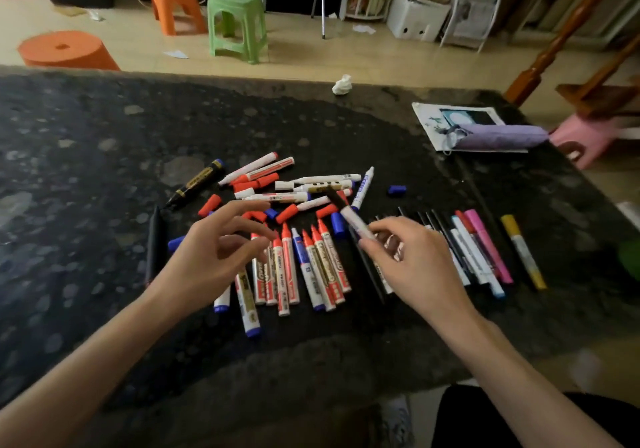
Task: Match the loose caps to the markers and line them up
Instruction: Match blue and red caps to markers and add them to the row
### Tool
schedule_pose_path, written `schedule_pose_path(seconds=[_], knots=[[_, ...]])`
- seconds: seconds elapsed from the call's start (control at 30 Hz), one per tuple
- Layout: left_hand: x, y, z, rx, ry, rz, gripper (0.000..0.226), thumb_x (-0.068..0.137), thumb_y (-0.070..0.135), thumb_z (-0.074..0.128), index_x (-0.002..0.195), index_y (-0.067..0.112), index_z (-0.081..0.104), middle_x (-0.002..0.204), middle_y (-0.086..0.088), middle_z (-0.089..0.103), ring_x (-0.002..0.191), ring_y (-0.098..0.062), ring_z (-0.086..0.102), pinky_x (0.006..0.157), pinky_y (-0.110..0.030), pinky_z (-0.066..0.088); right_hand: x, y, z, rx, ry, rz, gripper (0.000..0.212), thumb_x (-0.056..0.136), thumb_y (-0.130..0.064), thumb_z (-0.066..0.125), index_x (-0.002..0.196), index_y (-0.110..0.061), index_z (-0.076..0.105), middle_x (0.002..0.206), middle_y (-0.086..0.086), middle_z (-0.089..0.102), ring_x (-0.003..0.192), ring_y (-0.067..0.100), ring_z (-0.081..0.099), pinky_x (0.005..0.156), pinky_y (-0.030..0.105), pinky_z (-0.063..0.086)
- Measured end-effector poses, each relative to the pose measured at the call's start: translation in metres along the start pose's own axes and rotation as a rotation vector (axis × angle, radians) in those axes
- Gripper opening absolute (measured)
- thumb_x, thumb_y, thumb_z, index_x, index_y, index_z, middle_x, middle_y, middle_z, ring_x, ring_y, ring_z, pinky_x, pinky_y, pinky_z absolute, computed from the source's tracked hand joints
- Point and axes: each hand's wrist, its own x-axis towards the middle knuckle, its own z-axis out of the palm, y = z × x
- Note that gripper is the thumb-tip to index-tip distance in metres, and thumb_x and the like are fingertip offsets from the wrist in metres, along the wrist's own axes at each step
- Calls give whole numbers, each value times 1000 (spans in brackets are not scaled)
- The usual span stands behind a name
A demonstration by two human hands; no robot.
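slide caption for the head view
Right hand holds a white marker, left hand open, over lined-up markers on a dark table.

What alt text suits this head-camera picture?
A person's right hand holds a marker over a dark table; the left hand hovers above a row of markers. Loose red and blue caps and more markers lie jumbled behind.

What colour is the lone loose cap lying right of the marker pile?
Blue; the cap shows clearly in the head view.

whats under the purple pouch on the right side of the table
A printed sheet lies under the pouch. It shows mostly to the left of the pouch and beyond it, with a dark picture on it. The part of the sheet beneath the pouch is covered.
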Motion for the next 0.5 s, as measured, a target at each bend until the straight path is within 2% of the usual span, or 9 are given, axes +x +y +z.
schedule_pose_path(seconds=[0.07, 0.13, 0.2, 0.27, 0.33, 0.43, 0.5], knots=[[-1, -1, -1, 14, 8, -5, 40, 96, 11, 67, 130, 31, 62, 103, 4, 76, 83, -19, 77, 85, -46, 62, 1, 20, -12, -88, 60, 133, 19, 91, -36, 78, 104, -23, 75, 80, -12, 64, 70, 9, 59, 68, 33, 51], [-2, 0, 1, 19, 10, -5, 37, 97, 10, 66, 129, 29, 64, 102, 3, 76, 83, -20, 77, 84, -46, 63, 0, 35, -22, -160, 30, 243, 24, 91, -36, 78, 109, -20, 75, 74, -16, 60, 68, 5, 57, 66, 27, 46], [-2, 2, 4, 25, 11, -5, 36, 97, 8, 65, 127, 27, 65, 101, 3, 76, 81, -19, 77, 83, -43, 63, -4, 43, -26, -188, -11, 302, 32, 90, -39, 80, 114, -19, 74, 71, -18, 58, 69, 3, 58, 68, 28, 51], [-3, 0, 8, 33, 4, -14, 34, 97, 7, 64, 126, 27, 65, 100, 3, 76, 81, -18, 77, 82, -42, 63, -5, 46, -24, -204, -39, 331, 36, 88, -42, 80, 115, -19, 72, 71, -14, 63, 72, 5, 61, 70, 30, 53], [-3, -4, 10, 40, -8, -28, 33, 98, 9, 64, 125, 27, 66, 101, 4, 76, 81, -18, 77, 82, -39, 62, -4, 48, -21, -247, -53, 340, 37, 88, -46, 79, 115, -21, 71, 79, -10, 69, 79, 10, 65, 69, 29, 49], [-1, -5, 8, 48, -10, -19, 31, 97, 9, 64, 122, 27, 67, 99, 5, 76, 82, -19, 77, 73, -25, 59, -2, 47, -20, -313, -43, 338, 35, 91, -50, 75, 115, -25, 69, 86, -8, 72, 86, 13, 69, 67, 29, 48], [1, -5, 5, 54, 5, -3, 29, 97, 10, 64, 121, 26, 69, 98, 5, 76, 81, -20, 76, 76, -27, 59, 0, 44, -20, -340, -40, 325, 32, 93, -48, 72, 116, -25, 68, 87, -8, 72, 86, 13, 69, 63, 29, 46]])
